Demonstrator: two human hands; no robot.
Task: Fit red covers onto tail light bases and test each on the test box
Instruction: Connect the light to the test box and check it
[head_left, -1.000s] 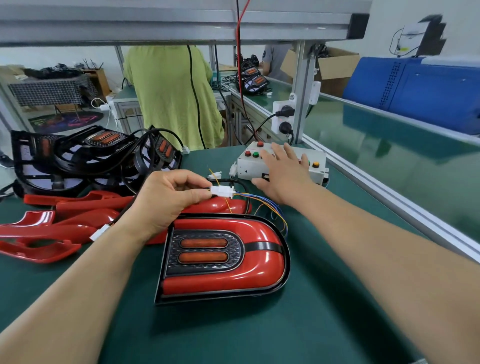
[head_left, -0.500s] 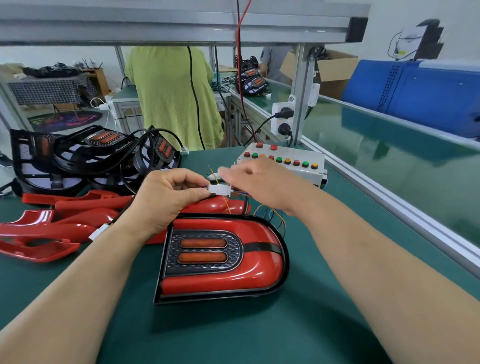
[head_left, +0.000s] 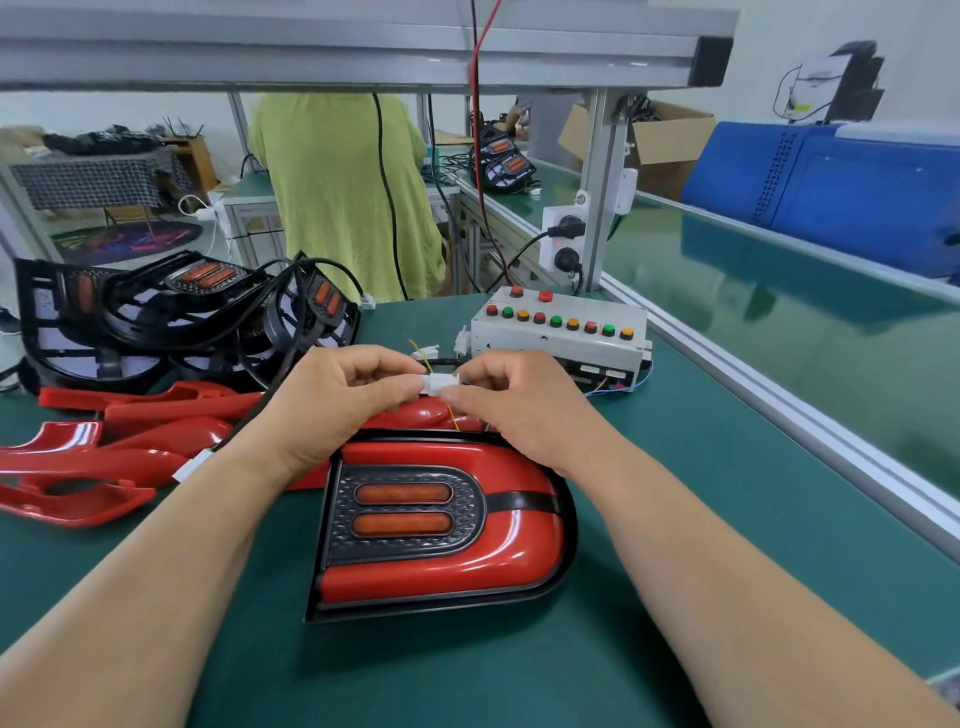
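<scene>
An assembled tail light (head_left: 441, 525) with its red cover on lies flat on the green bench in front of me. Above its far edge my left hand (head_left: 343, 405) pinches a white plug connector (head_left: 439, 384), and my right hand (head_left: 514, 405) pinches the mating white connector against it. The grey test box (head_left: 561, 332) with its row of red, green and yellow buttons stands just behind my hands. Loose red covers (head_left: 104, 457) lie at the left, and black tail light bases (head_left: 156, 322) are piled behind them.
An aluminium post with a power socket (head_left: 563, 239) rises behind the test box. A rail (head_left: 779, 410) borders the bench on the right, with a conveyor beyond it. A person in a green shirt (head_left: 343, 192) stands at the far bench.
My right hand left the test box, came back toward me and met my left hand at the white connector; both now pinch the connectors together.
</scene>
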